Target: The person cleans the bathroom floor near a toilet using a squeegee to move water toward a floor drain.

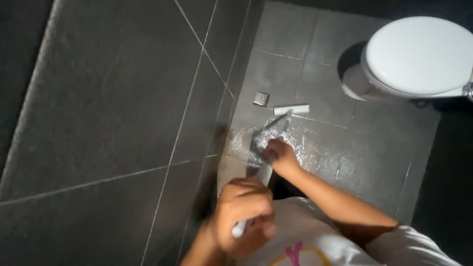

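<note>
Squeegee pole (266,148), white-handled, slants down to the wet floor tiles (320,148), its pale blade (291,109) lying near a small square drain (261,98). Right hand (280,156) is wrapped around the pole midway; left hand (245,216) is fisted around the upper end (somewhat blurred). White toilet (419,56) stands well apart, beside the dark tiled wall (113,113).

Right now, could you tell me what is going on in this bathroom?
A person is working a long-handled floor wiper over the wet dark tiled floor. Both hands are on the pale handle: the left hand closed round its upper end near the body, the right hand lower down the shaft. The wiper's white head lies on the tiles beside a small square floor drain, with a sheen of water around it. A white toilet with its lid shut stands beyond, to the right.
</note>
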